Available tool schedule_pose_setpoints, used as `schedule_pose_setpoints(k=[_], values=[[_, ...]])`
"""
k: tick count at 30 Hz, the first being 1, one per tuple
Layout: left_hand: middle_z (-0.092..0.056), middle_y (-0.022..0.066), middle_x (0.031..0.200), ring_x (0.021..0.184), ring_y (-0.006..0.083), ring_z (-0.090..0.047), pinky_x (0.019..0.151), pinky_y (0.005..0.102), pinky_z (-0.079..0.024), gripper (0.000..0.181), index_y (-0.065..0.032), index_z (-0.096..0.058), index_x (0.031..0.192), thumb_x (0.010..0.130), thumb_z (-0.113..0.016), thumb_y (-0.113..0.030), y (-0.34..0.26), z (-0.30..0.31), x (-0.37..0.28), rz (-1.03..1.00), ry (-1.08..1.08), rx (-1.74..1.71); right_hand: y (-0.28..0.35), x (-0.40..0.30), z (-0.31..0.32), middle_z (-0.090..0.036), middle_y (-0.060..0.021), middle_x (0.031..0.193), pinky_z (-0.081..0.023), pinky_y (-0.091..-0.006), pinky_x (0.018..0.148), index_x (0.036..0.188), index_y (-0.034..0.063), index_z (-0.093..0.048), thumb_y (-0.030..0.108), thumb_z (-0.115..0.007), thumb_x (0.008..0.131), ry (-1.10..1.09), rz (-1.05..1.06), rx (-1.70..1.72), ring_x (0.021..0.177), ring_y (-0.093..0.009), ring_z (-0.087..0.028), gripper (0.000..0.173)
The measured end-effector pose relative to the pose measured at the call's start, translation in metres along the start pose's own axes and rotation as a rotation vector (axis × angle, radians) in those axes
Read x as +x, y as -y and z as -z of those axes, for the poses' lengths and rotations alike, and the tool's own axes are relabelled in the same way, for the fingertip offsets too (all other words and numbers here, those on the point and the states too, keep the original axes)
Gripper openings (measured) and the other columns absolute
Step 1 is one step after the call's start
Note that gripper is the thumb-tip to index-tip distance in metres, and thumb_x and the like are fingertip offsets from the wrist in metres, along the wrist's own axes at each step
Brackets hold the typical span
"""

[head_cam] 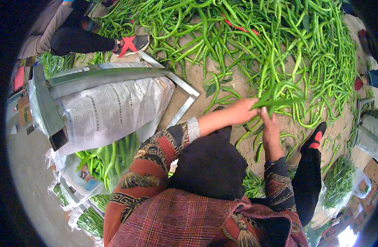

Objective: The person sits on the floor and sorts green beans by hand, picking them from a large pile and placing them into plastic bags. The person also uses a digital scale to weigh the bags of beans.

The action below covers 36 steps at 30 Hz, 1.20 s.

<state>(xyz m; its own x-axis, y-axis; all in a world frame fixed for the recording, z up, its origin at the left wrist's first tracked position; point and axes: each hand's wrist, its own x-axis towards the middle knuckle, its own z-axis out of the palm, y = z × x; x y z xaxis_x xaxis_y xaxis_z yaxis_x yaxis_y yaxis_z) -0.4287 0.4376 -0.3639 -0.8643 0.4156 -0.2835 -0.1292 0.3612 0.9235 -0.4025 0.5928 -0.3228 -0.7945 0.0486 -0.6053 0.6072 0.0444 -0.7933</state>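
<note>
My left hand (247, 110) reaches in from the left, closed around a few long green chili peppers (280, 102) whose ends point right. Close beside it, my right hand (270, 129) is blurred; its thumb and fingers pinch the lower end of a green pepper. The hands nearly touch at the near edge of a large heap of long green chili peppers (269, 55) on the brown ground. One red pepper (238, 27) lies among the green ones. Loose peppers and leaves lie under and around both hands.
At left, a metal frame (105, 75) lies over printed paper sheeting (115, 105). An open plastic bag (121, 154) below holds green peppers. Another person's shoe (133, 44) rests by the heap, upper left. A bagged pepper bundle (340, 180) stands at right.
</note>
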Motion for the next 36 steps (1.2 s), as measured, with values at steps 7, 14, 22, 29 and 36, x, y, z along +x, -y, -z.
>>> schedule_pose_setpoints(k=[7,14,22,29,36], values=[[-0.059,0.0185,0.118,0.113,0.0306,-0.055,0.099,0.0397,-0.042,0.057,-0.0039,-0.06,0.116,0.074,-0.073,-0.041,0.009,0.054,0.035,0.009,0.057,0.142,-0.007,0.035,0.012,-0.067,-0.0097,0.091,-0.05,-0.0341,0.072,0.103,0.0034,-0.06,0.024,-0.059,0.093,-0.123,-0.008,0.369,0.079,-0.02,-0.064,0.023],[-0.039,0.0269,0.138,0.128,0.0393,-0.039,0.107,0.0473,-0.03,0.106,-0.0028,-0.03,0.141,0.063,-0.079,-0.054,0.101,0.123,0.106,0.653,-0.91,0.596,0.002,0.04,0.038,-0.061,-0.0052,0.076,-0.048,-0.0291,0.06,0.101,0.0039,-0.054,0.019,-0.059,0.092,-0.182,0.063,0.156,0.063,-0.016,-0.058,0.018],[-0.039,0.0227,0.136,0.123,0.0381,-0.043,0.103,0.0488,-0.032,0.105,-0.0215,-0.018,0.148,0.065,-0.078,-0.043,0.092,0.138,0.139,0.847,-0.735,0.557,-0.006,0.016,0.044,-0.059,-0.0071,0.078,-0.045,-0.0291,0.058,0.104,0.0044,-0.051,0.019,-0.062,0.09,-0.153,-0.052,0.159,0.064,-0.017,-0.058,0.023],[-0.066,0.0198,0.1,0.093,0.0383,-0.064,0.084,0.0427,-0.051,0.073,-0.0063,-0.036,0.129,0.07,-0.073,-0.029,0.11,0.164,0.112,0.632,-0.713,0.428,0.059,-0.04,0.093,-0.061,-0.0039,0.079,-0.044,-0.0274,0.056,0.098,0.0059,-0.056,0.019,-0.061,0.09,-0.198,-0.09,0.024,0.062,-0.014,-0.056,0.016],[-0.066,0.0126,0.095,0.085,0.023,-0.064,0.077,0.0348,-0.05,0.043,-0.0013,-0.054,0.108,0.068,-0.07,-0.007,0.076,0.127,0.042,0.247,-0.615,-0.072,0.083,-0.114,0.142,-0.059,-0.0074,0.078,-0.046,-0.0276,0.061,0.108,0.0034,-0.05,0.014,-0.058,0.089,-0.293,0.043,0.166,0.064,-0.016,-0.056,0.023]])
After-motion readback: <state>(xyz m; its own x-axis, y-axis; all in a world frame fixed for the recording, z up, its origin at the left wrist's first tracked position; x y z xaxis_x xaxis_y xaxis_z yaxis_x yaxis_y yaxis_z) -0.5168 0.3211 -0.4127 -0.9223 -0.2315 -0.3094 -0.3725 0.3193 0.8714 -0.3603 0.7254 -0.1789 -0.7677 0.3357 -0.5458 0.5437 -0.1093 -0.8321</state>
